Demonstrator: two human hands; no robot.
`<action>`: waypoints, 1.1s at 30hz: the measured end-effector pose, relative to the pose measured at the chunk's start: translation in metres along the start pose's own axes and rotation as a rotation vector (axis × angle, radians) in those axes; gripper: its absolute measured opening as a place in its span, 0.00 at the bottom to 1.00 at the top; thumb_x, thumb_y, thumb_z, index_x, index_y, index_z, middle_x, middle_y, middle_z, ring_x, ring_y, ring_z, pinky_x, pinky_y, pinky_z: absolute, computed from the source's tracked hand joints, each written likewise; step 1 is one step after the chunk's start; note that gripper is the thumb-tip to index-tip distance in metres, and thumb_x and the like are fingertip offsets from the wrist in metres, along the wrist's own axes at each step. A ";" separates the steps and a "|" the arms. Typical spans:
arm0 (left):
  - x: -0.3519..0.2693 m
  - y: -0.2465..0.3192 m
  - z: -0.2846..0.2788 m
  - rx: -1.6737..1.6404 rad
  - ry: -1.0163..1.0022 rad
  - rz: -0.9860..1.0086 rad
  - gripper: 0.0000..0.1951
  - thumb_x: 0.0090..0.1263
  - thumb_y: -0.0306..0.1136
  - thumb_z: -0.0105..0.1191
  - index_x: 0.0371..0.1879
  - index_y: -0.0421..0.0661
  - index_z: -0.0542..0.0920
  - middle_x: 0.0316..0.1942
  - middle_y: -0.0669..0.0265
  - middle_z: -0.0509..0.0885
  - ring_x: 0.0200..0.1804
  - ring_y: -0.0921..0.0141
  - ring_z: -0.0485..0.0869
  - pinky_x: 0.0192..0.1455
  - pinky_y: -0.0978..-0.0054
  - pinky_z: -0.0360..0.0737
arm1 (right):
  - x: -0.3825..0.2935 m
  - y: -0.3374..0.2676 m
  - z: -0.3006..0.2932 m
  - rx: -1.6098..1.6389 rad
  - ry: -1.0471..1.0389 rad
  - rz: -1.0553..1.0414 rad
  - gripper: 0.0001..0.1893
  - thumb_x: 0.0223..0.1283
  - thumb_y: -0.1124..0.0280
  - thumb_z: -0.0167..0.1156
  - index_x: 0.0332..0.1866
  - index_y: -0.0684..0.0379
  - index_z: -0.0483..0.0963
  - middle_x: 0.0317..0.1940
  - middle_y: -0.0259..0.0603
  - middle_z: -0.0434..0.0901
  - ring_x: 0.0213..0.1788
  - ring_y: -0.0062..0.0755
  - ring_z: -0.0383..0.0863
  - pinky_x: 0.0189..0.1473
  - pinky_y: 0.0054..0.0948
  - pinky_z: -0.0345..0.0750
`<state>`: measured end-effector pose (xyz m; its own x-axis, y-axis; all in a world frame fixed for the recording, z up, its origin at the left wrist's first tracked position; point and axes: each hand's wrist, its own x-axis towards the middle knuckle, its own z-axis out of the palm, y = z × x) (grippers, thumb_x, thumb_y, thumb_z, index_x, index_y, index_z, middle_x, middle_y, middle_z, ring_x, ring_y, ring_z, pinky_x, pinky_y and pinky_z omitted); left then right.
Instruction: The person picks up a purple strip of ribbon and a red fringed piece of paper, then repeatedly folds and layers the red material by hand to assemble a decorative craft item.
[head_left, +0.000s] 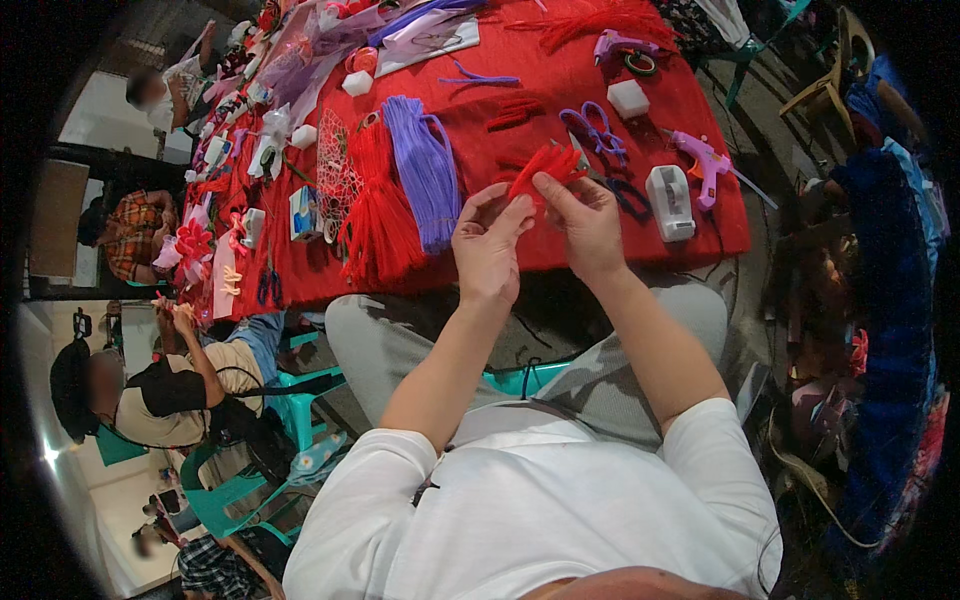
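My left hand (491, 240) and my right hand (586, 217) meet over the near part of the red-covered table (517, 259). Between their fingers is a bunch of short red pipe cleaners (546, 166), gripped by both hands. Just left of my left hand lies a purple pipe-cleaner bundle (424, 172), and beside it a red pipe-cleaner bundle (379, 217). Short red pieces (514, 112) rest beyond the hands. Purple-handled scissors (596, 131) lie past my right hand, and dark scissor handles (630, 199) are partly hidden near it.
On the right are a white tape dispenser (670, 202), a purple glue gun (701, 161) and a white foam block (628, 99). Farther back lies another glue gun (622, 46). A co-worker (165, 397) sits at the left; flowers and wrapping crowd that side.
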<state>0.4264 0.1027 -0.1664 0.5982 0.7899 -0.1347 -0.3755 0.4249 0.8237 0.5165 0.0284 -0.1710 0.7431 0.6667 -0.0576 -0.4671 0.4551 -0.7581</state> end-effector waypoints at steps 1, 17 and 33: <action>0.000 0.000 -0.001 0.032 -0.029 -0.019 0.14 0.60 0.18 0.60 0.45 0.39 0.76 0.36 0.62 0.83 0.38 0.72 0.83 0.42 0.75 0.82 | 0.002 -0.001 -0.003 0.009 0.011 0.018 0.02 0.57 0.73 0.66 0.34 0.57 0.80 0.24 0.25 0.78 0.23 0.10 0.69 0.26 0.15 0.63; 0.002 0.008 -0.009 0.180 -0.165 0.042 0.13 0.63 0.18 0.57 0.47 0.36 0.79 0.38 0.58 0.85 0.40 0.68 0.85 0.47 0.71 0.84 | 0.010 -0.012 -0.014 -0.045 -0.056 0.118 0.06 0.56 0.69 0.67 0.37 0.57 0.80 0.25 0.28 0.81 0.20 0.12 0.74 0.22 0.15 0.67; 0.000 0.009 -0.008 0.182 -0.196 -0.006 0.20 0.63 0.20 0.59 0.55 0.36 0.74 0.42 0.56 0.84 0.41 0.68 0.85 0.49 0.70 0.83 | 0.011 -0.011 -0.016 -0.038 -0.082 0.039 0.06 0.60 0.72 0.63 0.41 0.58 0.77 0.26 0.32 0.82 0.20 0.15 0.76 0.21 0.15 0.67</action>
<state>0.4178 0.1102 -0.1632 0.7327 0.6790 -0.0453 -0.2487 0.3291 0.9109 0.5375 0.0211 -0.1738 0.6818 0.7306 -0.0356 -0.4758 0.4061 -0.7802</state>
